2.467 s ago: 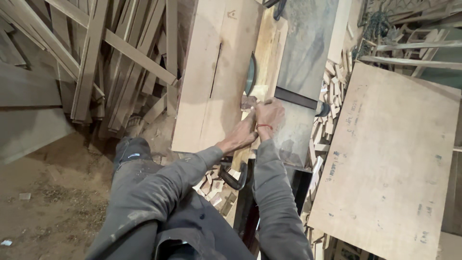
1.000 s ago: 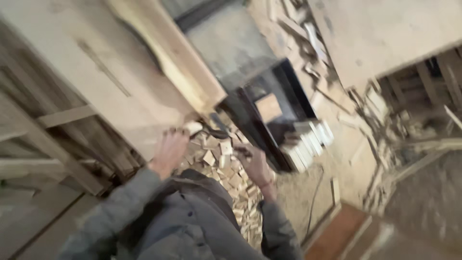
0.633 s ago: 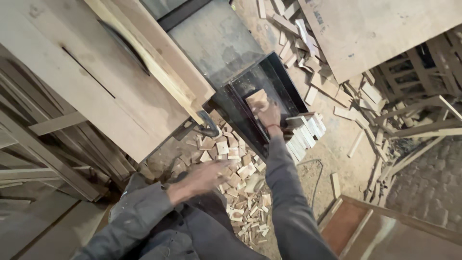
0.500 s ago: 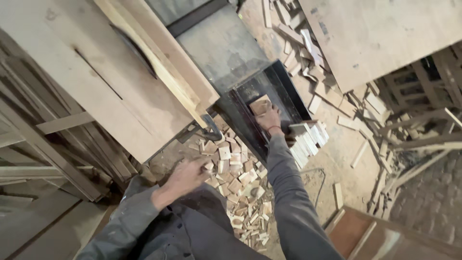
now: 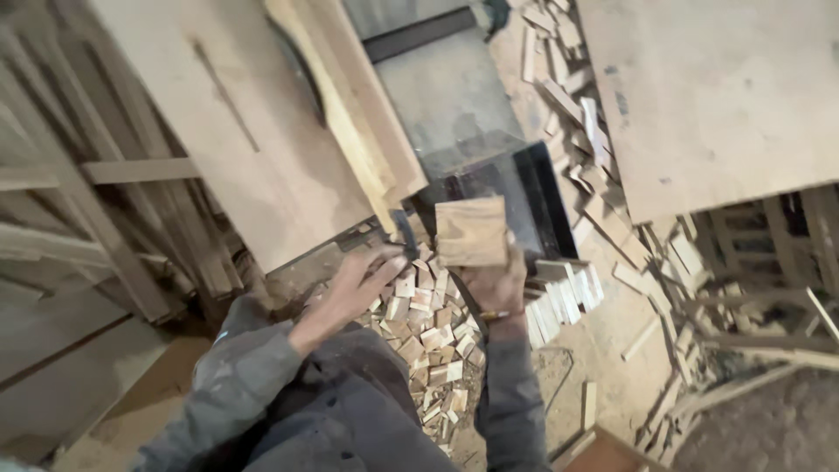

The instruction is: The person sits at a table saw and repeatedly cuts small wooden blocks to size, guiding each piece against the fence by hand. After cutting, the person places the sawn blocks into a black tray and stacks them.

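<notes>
Nearest, grey sleeves (image 5: 253, 385) and a dark lap filling the bottom of the view. Just beyond, a heap of small wood offcuts (image 5: 430, 341) spread on the floor between the two forearms. Left hand (image 5: 358, 284) open, fingers spread and loosely curved, hovering over the upper edge of that heap, holding nothing. Right hand (image 5: 496, 287) closed around the lower end of a squarish wood block (image 5: 472, 231), fingers wrapped behind it, thumb side toward the camera; block held upright, above the offcuts and in front of a black tray (image 5: 542, 197). To the right of the wrist, a tidy row of pale cut pieces (image 5: 559, 297) standing side by side. Farther off, a thick plank (image 5: 350, 105) lying along a broad plywood board (image 5: 218, 114), grey saw table (image 5: 446, 100) beside them. Farthest right, a large plywood sheet (image 5: 717, 96) with scattered scrap strips (image 5: 568, 96) along its left edge.
</notes>
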